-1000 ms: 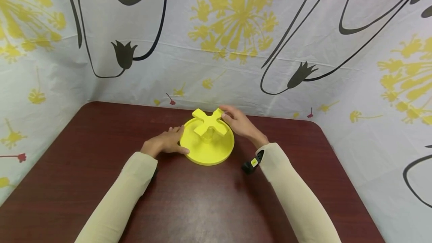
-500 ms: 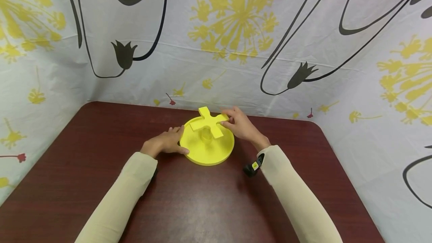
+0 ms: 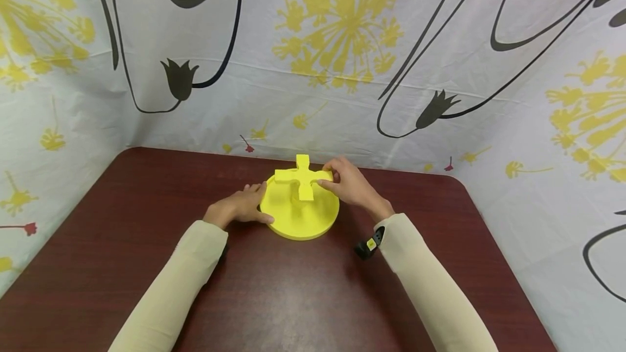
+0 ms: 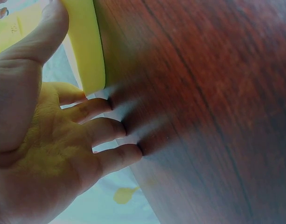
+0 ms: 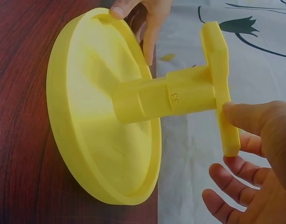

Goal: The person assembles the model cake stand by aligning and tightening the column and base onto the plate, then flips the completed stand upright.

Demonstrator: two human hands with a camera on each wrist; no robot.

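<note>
A yellow round base with a raised rim lies on the table. From its middle rises a stem, topped by a wider sleeve marked "33". A four-armed cross handle caps the sleeve. My right hand pinches the handle's right arm between thumb and forefinger, the other fingers loosely bent below it. At the base's left edge my left hand holds the rim, its thumb over the edge. The other left fingers reach down to the tabletop in the left wrist view.
The dark red-brown table has rounded far corners. A white cloth with yellow flowers and dark stems hangs right behind its far edge and along both sides. A black strap with a small device sits at the right wrist.
The cross handle has turned clockwise as seen from above. My right hand has gone from touching its far right arm to pinching it at the right. Left hand and base have stayed put.
</note>
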